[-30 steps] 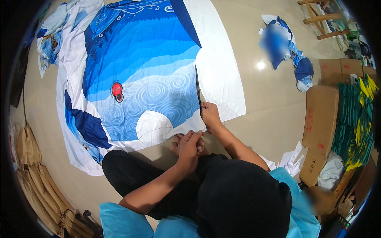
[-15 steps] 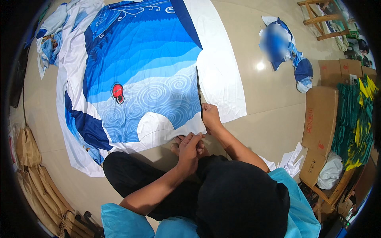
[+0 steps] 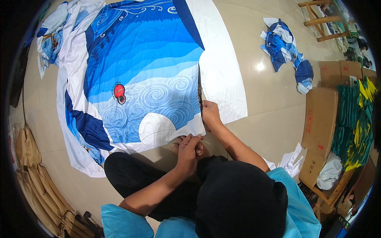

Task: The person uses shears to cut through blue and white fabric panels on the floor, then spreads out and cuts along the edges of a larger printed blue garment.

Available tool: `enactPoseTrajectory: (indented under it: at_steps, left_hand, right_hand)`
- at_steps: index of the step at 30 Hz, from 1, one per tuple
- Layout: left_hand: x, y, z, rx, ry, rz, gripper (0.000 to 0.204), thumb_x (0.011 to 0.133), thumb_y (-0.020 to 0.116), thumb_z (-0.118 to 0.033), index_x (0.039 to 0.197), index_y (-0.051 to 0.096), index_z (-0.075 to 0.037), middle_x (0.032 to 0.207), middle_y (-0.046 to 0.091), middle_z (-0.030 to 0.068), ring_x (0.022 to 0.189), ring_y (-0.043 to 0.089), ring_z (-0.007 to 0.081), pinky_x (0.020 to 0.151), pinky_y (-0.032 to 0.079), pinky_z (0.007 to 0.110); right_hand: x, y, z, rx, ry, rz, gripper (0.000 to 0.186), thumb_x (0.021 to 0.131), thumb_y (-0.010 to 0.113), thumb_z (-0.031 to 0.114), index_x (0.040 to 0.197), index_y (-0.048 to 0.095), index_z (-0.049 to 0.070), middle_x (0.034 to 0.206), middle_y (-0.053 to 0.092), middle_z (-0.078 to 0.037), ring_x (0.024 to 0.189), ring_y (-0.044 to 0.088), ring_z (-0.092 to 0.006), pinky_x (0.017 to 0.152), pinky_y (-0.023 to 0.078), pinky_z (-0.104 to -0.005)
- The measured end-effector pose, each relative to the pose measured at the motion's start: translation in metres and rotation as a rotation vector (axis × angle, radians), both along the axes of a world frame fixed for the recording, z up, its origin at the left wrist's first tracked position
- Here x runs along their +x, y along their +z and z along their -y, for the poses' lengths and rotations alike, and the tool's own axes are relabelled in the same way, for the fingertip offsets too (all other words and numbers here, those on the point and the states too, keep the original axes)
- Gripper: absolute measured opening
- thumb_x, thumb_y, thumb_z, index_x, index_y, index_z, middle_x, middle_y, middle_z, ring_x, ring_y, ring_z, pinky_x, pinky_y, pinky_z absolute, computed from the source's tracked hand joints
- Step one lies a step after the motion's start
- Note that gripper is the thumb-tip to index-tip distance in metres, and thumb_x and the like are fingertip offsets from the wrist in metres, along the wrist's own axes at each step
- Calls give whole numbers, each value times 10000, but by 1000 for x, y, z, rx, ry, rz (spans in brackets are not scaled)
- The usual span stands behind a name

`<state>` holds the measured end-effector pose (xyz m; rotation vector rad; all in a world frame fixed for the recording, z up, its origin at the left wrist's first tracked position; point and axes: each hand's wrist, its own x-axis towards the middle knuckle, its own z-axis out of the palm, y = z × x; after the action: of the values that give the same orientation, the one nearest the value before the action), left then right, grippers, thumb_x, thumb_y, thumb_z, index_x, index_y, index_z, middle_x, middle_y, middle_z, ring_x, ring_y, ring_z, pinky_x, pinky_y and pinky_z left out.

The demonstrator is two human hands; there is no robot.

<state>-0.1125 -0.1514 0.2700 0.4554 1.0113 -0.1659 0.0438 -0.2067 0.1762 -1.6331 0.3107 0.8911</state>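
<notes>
A large printed blue fabric (image 3: 147, 47) with white swirls and a red badge lies spread on the floor before me. My left hand (image 3: 188, 150) pinches its white lower edge near the right corner. On the right side, my right hand (image 3: 211, 114) is closed round the handles of long dark scissors (image 3: 199, 85). Their blades point away from me along the fabric's right edge, between the print and a white strip (image 3: 222, 71). The handles are mostly hidden by my fingers.
Crumpled blue and white scraps (image 3: 279, 43) lie at the far right, and white offcuts (image 3: 291, 159) lie nearer. Cardboard boxes (image 3: 320, 119) and green and yellow bundles (image 3: 349, 131) line the right. Brown paper-like rolls (image 3: 43, 190) stand at left. A wooden stool (image 3: 322, 20) is far right.
The scissor blades show a little wider apart. My right hand has moved slightly toward me, and the fabric has shifted a touch to the right. My left hand keeps its pinch.
</notes>
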Motion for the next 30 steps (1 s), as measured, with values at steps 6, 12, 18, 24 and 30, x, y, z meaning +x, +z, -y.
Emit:
enactPoseTrajectory:
  at_steps: [6,12,18,24,30]
  left_hand:
    - [-2,-3,0,26,-4,44,194,1060,687,-246,1085,663,-55,742,574,-13,627,489,84,604,416,241]
    - [-1,-1,-5,35,1,35,195,1065,669,-231,1097,658,-39,739,576,2,636,497,101,615,416,257]
    - [-4,-2,-8,34,17,62,193,1064,656,-217,1100,649,-28,739,577,19,646,503,115,628,418,276]
    - [-4,-2,-8,25,21,57,182,1058,665,-207,1090,649,-29,735,576,25,629,490,116,636,414,280]
    - [-5,-1,-11,-11,54,59,163,1057,660,-190,1096,634,-33,733,564,28,639,485,116,645,411,281]
  right_hand:
    - [-1,-3,-1,33,-10,-5,263,947,795,191,839,711,-32,735,710,-84,621,624,-135,558,493,-306]
    - [-4,1,-8,47,-29,-38,259,958,793,188,859,711,-37,770,719,-90,643,627,-133,569,500,-313]
    - [-1,5,-20,65,-63,-41,314,982,800,233,862,709,-43,765,709,-80,642,608,-123,569,490,-314]
    - [-1,-10,-20,48,-65,12,336,987,805,246,846,706,-41,741,697,-60,625,585,-114,546,464,-315]
    - [-4,0,-26,145,-135,-50,292,989,802,203,835,703,-25,745,696,-53,617,581,-113,535,458,-309]
